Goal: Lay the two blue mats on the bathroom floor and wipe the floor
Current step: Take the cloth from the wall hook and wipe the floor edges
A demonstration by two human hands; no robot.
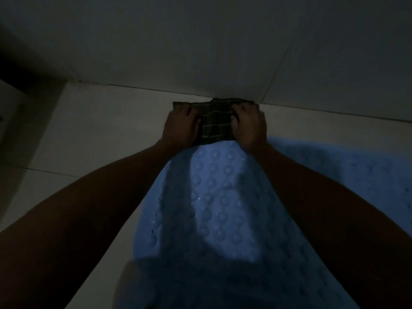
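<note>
Blue mat (214, 197) already flat underfoot | both hands, left hand (178, 128) and right hand (250, 128), gripping dark cloth (215, 128) | pressed down at the wall edge, guessing for scrubbing floor (100, 130)

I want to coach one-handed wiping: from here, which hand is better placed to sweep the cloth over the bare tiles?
Left, probably. The left hand presses the dark cloth on the side where bare floor opens out; the right hand sits beside the second blue mat.

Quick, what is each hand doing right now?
Left hand: pressed on the dark striped cloth, gripping its left edge.
Right hand: gripping the cloth's right edge.
</note>
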